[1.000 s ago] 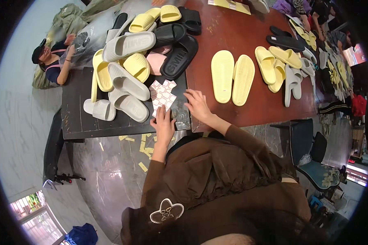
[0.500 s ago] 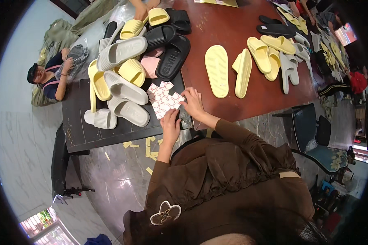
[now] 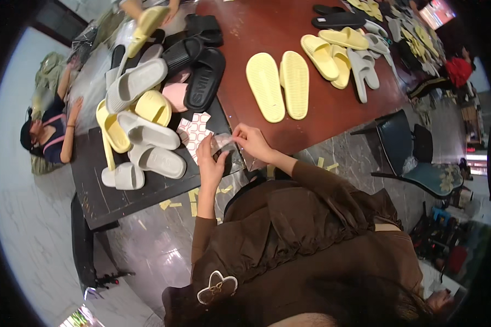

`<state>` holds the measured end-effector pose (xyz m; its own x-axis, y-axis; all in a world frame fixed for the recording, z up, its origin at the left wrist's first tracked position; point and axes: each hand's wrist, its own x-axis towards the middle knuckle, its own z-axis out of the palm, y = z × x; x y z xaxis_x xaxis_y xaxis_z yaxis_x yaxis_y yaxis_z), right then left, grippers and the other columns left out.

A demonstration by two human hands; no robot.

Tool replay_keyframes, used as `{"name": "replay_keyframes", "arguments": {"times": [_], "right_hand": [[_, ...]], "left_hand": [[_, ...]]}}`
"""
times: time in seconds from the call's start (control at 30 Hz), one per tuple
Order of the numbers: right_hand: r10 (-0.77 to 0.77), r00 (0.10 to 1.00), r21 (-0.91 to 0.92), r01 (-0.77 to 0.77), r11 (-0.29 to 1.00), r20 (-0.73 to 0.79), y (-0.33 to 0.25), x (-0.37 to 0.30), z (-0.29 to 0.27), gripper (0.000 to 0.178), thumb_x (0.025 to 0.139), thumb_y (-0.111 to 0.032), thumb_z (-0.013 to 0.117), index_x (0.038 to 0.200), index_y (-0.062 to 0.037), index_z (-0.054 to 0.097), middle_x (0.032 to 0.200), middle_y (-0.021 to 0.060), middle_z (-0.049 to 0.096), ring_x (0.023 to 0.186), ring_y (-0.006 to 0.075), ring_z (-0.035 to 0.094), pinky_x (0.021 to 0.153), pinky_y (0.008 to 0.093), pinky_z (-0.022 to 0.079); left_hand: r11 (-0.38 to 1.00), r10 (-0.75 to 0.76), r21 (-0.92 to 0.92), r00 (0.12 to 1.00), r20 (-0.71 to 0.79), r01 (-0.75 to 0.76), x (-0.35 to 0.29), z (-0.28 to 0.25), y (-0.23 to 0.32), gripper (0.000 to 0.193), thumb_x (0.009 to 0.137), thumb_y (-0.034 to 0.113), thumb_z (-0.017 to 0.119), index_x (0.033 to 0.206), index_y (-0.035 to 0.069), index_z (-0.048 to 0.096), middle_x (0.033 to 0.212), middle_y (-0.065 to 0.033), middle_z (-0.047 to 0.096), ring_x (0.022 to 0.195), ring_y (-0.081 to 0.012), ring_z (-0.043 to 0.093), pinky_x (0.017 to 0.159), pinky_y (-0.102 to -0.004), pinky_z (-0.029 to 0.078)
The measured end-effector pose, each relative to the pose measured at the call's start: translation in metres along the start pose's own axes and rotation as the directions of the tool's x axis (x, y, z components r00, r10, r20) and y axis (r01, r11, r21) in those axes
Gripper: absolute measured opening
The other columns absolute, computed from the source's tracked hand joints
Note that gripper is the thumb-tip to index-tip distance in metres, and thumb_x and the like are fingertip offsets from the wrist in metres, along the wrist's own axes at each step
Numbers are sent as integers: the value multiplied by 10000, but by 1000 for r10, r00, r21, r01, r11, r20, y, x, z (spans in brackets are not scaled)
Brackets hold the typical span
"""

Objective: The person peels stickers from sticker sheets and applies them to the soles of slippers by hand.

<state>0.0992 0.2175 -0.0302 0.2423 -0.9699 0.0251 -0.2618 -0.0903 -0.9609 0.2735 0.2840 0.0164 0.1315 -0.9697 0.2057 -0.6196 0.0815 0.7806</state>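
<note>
A white sticker sheet point(image 3: 193, 132) with red rounded outlines lies on the dark table near its front edge. The fingers of my left hand point(image 3: 211, 165) stretch over its right side, the thumb held apart. My right hand point(image 3: 252, 143) pinches the edge of a thin, see-through piece of film point(image 3: 221, 143) that lies between my two hands. To the far right of it, a yellow slipper point(image 3: 265, 87) and another yellow slipper point(image 3: 295, 84) lie side by side on the red-brown table, soles up.
A pile of grey, yellow, black and pink slides point(image 3: 136, 84) covers the left table. More slides point(image 3: 343, 54) sit at the back right. Beyond the pile, another person's hand holds a yellow slide point(image 3: 149, 24). A co-worker point(image 3: 54, 128) is at the left; a chair point(image 3: 414, 152) stands right.
My right hand now pinches clear film beside the sheet. The right-hand yellow slipper, tilted before, lies sole up next to its mate. The other person's hand has lifted a yellow slide.
</note>
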Motion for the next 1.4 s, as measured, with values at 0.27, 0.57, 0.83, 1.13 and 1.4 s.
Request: {"name": "replay_keyframes", "arguments": {"times": [0.27,0.57,0.83,1.13,1.4], "right_hand": [[122,993,515,-101,851,-7,-50,-27,-80,145,917,-5,659,1030,26,573,855,36,660,768,81,632,687,224,505],[40,984,531,60,846,-175,-68,-27,-141,148,896,-7,684,1003,18,584,857,47,656,791,96,629,699,233,506],[-505,846,-360,422,832,-174,-88,-24,-186,110,774,-88,755,861,-37,710,908,89,640,841,294,624,761,394,502],[-535,834,-551,386,740,-134,-60,-35,-231,164,733,-184,739,851,-72,716,867,60,646,926,235,585,847,377,429],[-382,917,-518,273,810,-114,-19,-49,-263,205,834,-291,686,919,-122,763,905,5,695,928,194,599,857,361,405]], "left_hand": [[738,-192,-466,814,548,488,25,33,42,277,814,20,764,1082,-11,703,866,-22,726,644,-45,575,566,-218,457],[522,-111,-655,805,583,546,55,64,112,289,836,-73,704,1119,-19,686,954,-51,727,785,-83,660,683,-230,524],[762,-95,-538,884,458,361,69,91,148,227,867,-27,701,1092,-45,675,955,-57,715,828,-97,646,737,-241,513],[610,-158,-631,854,495,479,54,144,164,196,865,-17,719,1058,-47,702,903,-19,703,766,-81,617,674,-228,479],[760,-138,-492,846,515,424,51,173,211,105,871,5,717,963,-35,687,846,-33,681,728,-91,594,645,-240,484]]}}
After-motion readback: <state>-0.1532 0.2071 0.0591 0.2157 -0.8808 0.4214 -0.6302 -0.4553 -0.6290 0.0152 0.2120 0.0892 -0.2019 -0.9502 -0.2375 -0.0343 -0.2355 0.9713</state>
